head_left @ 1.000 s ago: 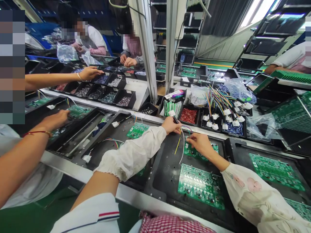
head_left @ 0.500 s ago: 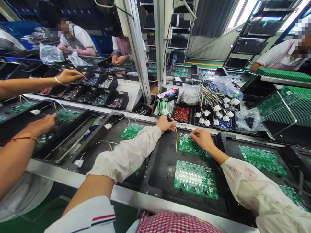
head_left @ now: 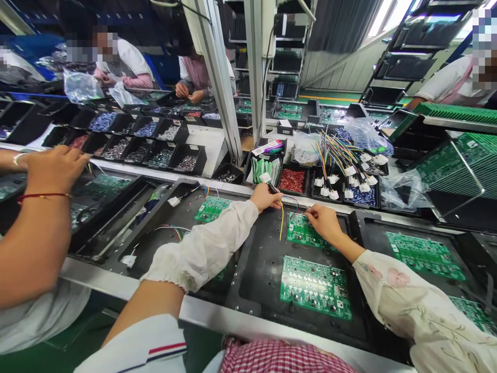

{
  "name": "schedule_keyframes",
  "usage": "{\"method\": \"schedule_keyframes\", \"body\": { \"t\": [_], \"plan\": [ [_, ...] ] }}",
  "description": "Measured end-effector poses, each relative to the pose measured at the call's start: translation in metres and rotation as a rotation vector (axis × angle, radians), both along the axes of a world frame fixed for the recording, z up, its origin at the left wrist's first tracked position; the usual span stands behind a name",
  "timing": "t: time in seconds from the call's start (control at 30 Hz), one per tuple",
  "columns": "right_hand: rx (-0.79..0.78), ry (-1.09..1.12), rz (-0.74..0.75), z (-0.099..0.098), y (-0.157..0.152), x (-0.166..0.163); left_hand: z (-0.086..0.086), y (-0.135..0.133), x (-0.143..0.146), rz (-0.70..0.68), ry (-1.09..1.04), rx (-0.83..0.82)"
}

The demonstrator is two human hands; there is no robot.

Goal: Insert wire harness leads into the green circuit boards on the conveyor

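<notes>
My left hand (head_left: 266, 198) is closed on a wire harness with a white connector (head_left: 265, 177) sticking up above the fingers. From it a yellow wire (head_left: 281, 223) hangs loose, while thin red and blue wires (head_left: 295, 203) curve toward my right hand (head_left: 321, 220). That hand pinches a thin wire end at the upper left edge of a green circuit board (head_left: 301, 228); the fingertips hide where it meets the board. A second circuit board (head_left: 315, 285) lies nearer me in the same black tray (head_left: 258, 269).
Behind the tray stand a bin of red components (head_left: 292, 180) and a pile of wire harnesses (head_left: 337, 155). Circuit boards lie in the right tray (head_left: 425, 254). At left, a co-worker's hand (head_left: 58, 166) reaches across. A rack of green boards (head_left: 458, 166) stands right; metal posts (head_left: 221, 77) rise ahead.
My hands hold nearly the same position and grip; the loose yellow wire has shifted slightly. At left, the co-worker's near hand has risen from the board toward the bins, and the other arm has drawn back left.
</notes>
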State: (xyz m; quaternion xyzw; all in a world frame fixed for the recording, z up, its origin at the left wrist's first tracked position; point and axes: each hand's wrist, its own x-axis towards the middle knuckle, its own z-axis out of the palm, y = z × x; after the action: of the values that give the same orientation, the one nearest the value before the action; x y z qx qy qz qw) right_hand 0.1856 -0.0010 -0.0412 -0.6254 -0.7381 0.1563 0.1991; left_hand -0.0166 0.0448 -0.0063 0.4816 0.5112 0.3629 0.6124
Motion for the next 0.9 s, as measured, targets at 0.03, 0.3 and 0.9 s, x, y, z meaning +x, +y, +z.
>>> {"method": "schedule_keyframes", "body": {
  "t": [0.03, 0.3, 0.9],
  "plan": [
    [0.019, -0.032, 0.013, 0.001, 0.000, 0.000, 0.000, 0.000, 0.000, 0.000, 0.003, 0.000],
    [-0.275, 0.066, 0.169, 0.021, -0.022, -0.020, 0.001, 0.000, 0.000, 0.029, -0.024, -0.020],
    [-0.092, 0.198, 0.092, 0.012, 0.004, -0.040, -0.022, 0.005, -0.004, -0.097, 0.091, 0.097]
  ]
}}
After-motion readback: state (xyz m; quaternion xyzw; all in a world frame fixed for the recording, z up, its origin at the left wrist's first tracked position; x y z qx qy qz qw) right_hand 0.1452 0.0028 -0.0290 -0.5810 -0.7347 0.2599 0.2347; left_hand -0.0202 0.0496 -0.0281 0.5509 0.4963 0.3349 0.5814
